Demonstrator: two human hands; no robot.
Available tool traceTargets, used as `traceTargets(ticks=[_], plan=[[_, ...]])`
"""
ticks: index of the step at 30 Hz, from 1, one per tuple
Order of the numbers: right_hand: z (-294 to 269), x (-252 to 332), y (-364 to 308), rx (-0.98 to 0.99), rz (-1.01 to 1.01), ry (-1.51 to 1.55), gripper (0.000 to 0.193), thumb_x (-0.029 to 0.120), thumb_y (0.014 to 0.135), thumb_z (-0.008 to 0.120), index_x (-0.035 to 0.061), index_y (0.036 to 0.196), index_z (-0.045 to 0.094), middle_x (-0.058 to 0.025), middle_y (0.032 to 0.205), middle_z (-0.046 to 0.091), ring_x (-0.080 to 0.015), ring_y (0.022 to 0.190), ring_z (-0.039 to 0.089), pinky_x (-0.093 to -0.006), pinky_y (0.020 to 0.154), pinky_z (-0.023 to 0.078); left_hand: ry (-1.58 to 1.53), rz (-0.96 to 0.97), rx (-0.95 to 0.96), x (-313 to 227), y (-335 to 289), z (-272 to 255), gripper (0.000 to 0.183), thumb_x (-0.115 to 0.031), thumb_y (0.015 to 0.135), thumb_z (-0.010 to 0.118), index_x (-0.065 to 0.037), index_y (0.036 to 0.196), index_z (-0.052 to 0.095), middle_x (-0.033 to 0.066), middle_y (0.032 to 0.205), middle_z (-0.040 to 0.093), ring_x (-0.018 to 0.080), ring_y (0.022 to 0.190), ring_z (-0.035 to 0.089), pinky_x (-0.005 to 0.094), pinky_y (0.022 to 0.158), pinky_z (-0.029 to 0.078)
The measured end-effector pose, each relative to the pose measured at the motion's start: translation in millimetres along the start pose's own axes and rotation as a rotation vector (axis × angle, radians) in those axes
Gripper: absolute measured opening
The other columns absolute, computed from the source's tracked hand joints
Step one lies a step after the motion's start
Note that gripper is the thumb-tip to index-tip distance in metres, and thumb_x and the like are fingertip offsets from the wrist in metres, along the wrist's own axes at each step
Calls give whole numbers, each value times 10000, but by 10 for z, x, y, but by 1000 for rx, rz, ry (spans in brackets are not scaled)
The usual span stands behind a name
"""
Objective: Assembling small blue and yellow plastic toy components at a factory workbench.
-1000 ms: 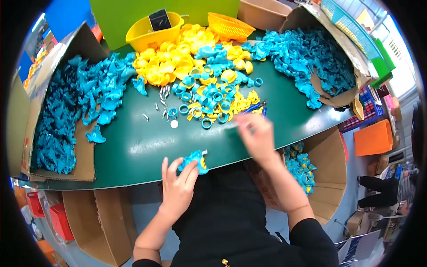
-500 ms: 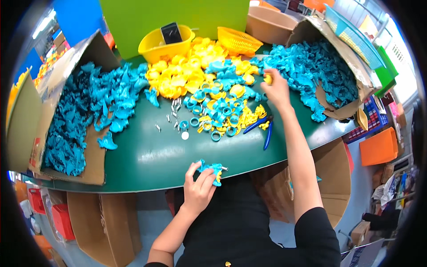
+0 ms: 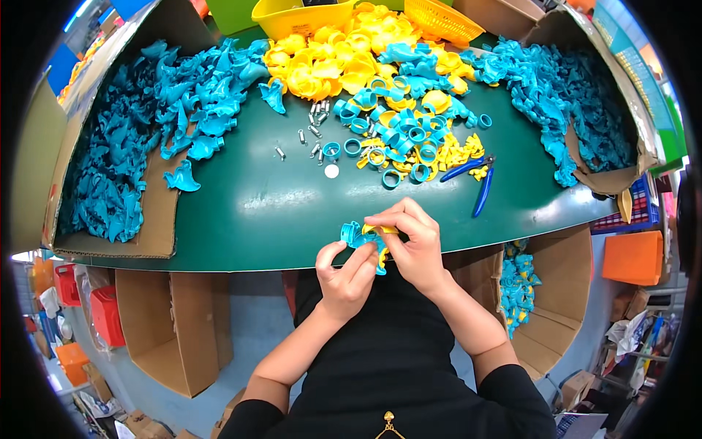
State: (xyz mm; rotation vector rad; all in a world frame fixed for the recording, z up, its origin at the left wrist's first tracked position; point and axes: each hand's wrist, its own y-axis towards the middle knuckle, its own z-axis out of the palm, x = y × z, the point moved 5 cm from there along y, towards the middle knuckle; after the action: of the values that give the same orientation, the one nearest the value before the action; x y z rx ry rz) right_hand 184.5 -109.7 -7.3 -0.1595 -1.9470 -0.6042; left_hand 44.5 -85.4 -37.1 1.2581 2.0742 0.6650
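Observation:
My left hand point(image 3: 345, 284) is closed on a teal plastic part point(image 3: 353, 233), held just off the table's near edge. A bit of yellow shows at this part's lower end. My right hand point(image 3: 415, 245) pinches a yellow plastic piece point(image 3: 382, 229) against the top of the teal part, so both hands meet in front of my body. Fingers hide much of the two pieces. Beyond the hands lie teal rings point(image 3: 391, 178), small yellow parts point(image 3: 461, 152), metal springs point(image 3: 280, 153) and blue-handled nippers point(image 3: 482, 192).
Tipped cardboard boxes spill teal parts at the left point(image 3: 110, 175) and right point(image 3: 585, 117). Yellow shells point(image 3: 314, 77) are heaped at the back, before a yellow basin point(image 3: 292, 22) and basket point(image 3: 442, 22). Below the table edge, a box point(image 3: 545, 300) contains teal-and-yellow pieces.
My right hand has come back from the pile at the back right to my left hand, bringing the yellow piece. The whole view has tilted, so the table sits higher in it.

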Motion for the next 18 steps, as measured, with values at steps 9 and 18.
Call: traceTargets(ticks=[9, 18], plan=[[44, -10, -20, -81, -121, -137, 168, -118, 746, 722, -28, 872, 656, -140, 851, 684, -237, 763, 693, -309, 641, 556, -20, 2, -26, 15, -8, 13, 145, -53, 756, 753, -123, 808, 637, -52, 1050, 696, 275, 1152, 456, 369, 897, 442], [68, -91, -13, -71, -77, 33, 161, -124, 776, 706, -34, 851, 595, -160, 856, 670, -246, 809, 712, -313, 654, 573, -73, -11, -51, 12, 27, 15, 170, 12, 728, 708, -98, 843, 649, -10, 951, 710, 215, 1089, 507, 370, 991, 343]])
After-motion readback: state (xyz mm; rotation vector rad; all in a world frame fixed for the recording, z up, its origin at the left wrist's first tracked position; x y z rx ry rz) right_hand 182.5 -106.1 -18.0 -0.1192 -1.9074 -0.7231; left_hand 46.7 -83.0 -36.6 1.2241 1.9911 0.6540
